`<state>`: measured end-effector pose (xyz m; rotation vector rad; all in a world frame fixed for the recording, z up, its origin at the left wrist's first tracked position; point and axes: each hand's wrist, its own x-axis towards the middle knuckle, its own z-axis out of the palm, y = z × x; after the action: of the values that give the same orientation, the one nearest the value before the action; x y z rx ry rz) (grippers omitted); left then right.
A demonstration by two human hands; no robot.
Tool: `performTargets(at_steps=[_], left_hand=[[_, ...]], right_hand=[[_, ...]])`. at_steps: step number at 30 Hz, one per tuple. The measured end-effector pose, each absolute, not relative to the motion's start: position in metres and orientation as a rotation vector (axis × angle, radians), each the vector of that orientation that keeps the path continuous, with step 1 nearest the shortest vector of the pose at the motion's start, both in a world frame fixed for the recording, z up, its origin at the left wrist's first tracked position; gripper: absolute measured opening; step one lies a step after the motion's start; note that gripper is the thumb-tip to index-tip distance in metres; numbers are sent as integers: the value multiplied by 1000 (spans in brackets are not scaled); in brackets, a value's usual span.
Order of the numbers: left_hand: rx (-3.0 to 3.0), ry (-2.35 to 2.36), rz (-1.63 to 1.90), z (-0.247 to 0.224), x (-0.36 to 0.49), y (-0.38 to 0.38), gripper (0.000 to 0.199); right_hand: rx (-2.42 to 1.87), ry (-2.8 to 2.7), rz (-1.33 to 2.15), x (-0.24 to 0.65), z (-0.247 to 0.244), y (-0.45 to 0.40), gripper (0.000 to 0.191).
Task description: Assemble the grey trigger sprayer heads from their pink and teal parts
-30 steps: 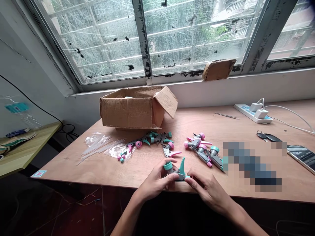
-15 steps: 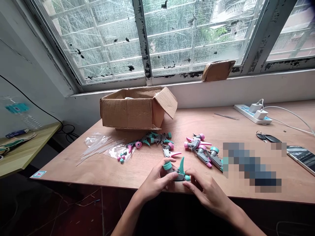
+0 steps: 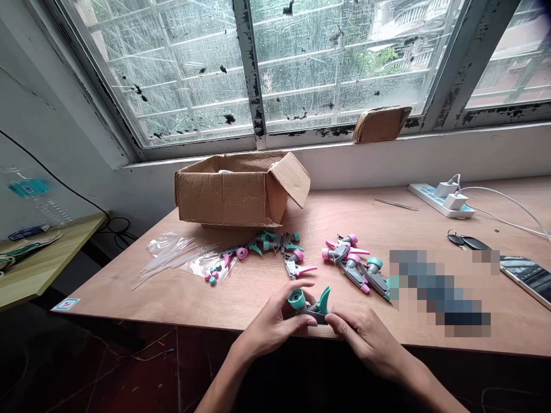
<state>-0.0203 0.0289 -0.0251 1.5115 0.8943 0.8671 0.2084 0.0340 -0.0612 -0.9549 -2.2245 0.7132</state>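
A grey and teal trigger spray head is held between both hands near the table's front edge. My left hand grips its body beside the teal screw collar, which faces partly up toward me. The fingers of my right hand pinch its nozzle end, hiding that tip. Its teal trigger points up. Beyond my left hand lies a grey and pink spray head. Past my right hand rest several more spray heads in pink, grey and teal.
A cardboard box stands at the back. To the left are clear thin tubes, a plastic bag and small pink and teal nozzle caps. A power strip, keys and a phone lie on the right, near a blurred patch.
The spray head has been tilted so its collar opening turns toward me and its trigger shifts right. My right fingers have closed over the nozzle end.
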Motion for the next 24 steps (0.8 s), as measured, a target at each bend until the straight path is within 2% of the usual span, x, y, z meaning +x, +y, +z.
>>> performTargets(at_steps=[4,9,18,24], left_hand=[[1461,756,888,-28,-22,32,80],[1331,706,924,-41,-25,39,87],[1254,847,937,-35,-21,41,66],[1280,819,873,-37,-27,41,56]], right_hand=[[-962,-2113,758,208,-59,36,51],[-962,-1962,738,208,-67,36,48],[-914,-2068,350,200,-79,35,37],[-956,-2048,447,202,-74,33,33]])
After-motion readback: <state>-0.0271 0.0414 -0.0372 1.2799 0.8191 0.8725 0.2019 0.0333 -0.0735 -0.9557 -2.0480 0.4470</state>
